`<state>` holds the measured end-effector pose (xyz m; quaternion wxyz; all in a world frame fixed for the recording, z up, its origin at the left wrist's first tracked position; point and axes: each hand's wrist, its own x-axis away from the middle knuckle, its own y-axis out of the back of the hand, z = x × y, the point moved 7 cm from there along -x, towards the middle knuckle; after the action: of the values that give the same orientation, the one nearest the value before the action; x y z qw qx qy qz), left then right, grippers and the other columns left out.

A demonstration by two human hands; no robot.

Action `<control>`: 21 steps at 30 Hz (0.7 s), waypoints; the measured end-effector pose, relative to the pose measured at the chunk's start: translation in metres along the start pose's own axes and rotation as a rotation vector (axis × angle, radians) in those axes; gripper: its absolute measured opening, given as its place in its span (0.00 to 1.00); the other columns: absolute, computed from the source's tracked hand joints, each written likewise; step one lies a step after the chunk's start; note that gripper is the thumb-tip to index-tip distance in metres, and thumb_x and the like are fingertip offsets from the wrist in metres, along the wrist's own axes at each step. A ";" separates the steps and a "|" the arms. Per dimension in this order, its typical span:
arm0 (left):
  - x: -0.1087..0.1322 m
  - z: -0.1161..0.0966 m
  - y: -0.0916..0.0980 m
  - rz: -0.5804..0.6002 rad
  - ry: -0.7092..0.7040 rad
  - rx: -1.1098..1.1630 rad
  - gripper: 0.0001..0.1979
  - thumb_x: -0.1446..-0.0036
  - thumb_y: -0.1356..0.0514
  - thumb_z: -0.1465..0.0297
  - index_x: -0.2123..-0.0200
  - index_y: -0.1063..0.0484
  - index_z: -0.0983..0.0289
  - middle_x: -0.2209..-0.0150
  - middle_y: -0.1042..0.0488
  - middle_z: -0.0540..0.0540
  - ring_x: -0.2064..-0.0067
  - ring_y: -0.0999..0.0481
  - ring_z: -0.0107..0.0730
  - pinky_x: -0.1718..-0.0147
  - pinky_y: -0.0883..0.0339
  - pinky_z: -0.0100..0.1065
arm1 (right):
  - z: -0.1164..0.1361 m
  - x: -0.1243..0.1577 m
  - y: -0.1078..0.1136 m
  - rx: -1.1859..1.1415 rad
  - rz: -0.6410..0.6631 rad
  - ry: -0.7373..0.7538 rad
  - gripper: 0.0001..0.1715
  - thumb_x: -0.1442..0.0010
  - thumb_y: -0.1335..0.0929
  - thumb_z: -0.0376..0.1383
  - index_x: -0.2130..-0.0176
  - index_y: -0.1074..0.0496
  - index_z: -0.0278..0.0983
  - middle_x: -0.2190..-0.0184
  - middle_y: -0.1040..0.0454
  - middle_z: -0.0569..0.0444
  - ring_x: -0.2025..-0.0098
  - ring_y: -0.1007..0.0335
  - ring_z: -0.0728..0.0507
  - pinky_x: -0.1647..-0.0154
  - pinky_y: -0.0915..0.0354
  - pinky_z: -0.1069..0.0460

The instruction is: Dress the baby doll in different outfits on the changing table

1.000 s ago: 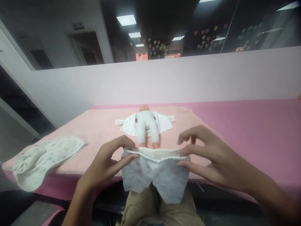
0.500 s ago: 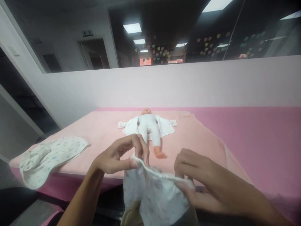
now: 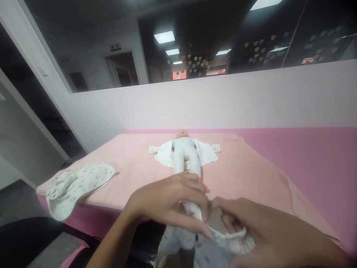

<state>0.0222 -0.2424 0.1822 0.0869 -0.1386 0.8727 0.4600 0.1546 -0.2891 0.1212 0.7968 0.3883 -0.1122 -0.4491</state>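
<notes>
At the front edge of the pink tabletop (image 3: 292, 152), two bare hands are holding small white pants (image 3: 214, 247) with a gathered waistband. The left hand (image 3: 175, 204) has its fingers bent over the band, and its thumb lies along it; the gap between them is narrow. The right hand (image 3: 256, 223) is somewhat blurred, but its fingers are curled upon the other side of the band, where the fabric is bunched. Beyond the hands, a doll (image 3: 186, 149) lies on its back upon a peach cloth (image 3: 134, 167), the head toward the white wall (image 3: 212, 104). Under the doll, a white shirt (image 3: 208, 154) is spread open. The left hand partly hides the doll's feet. To the left, a printed cloth (image 3: 83, 180) hangs partly over the edge.
</notes>
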 end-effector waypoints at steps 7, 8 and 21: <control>-0.015 -0.001 -0.013 0.013 -0.018 0.270 0.03 0.38 0.35 0.67 0.63 0.26 0.57 0.62 0.19 0.57 0.58 0.19 0.41 0.53 0.26 0.40 | 0.006 -0.013 -0.025 -0.002 -0.001 0.013 0.18 0.43 0.25 0.41 0.51 0.21 0.45 0.60 0.18 0.54 0.67 0.21 0.42 0.70 0.27 0.54; -0.013 0.002 -0.010 -0.012 0.015 0.263 0.04 0.37 0.35 0.66 0.62 0.27 0.58 0.62 0.19 0.57 0.60 0.20 0.39 0.57 0.26 0.38 | 0.009 -0.014 -0.022 -0.021 -0.008 0.020 0.19 0.42 0.25 0.41 0.50 0.22 0.46 0.60 0.19 0.54 0.67 0.21 0.42 0.70 0.27 0.54; -0.001 0.011 -0.027 0.133 -0.035 0.158 0.21 0.46 0.28 0.55 0.77 0.30 0.62 0.77 0.27 0.49 0.74 0.32 0.26 0.72 0.39 0.29 | -0.004 -0.021 -0.076 -0.256 0.224 0.072 0.20 0.37 0.30 0.44 0.48 0.24 0.38 0.59 0.23 0.53 0.59 0.26 0.43 0.57 0.27 0.50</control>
<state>0.0325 -0.2478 0.1557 0.0821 -0.0649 0.9120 0.3967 0.0966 -0.2925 0.0672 0.8884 0.2846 -0.0679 -0.3538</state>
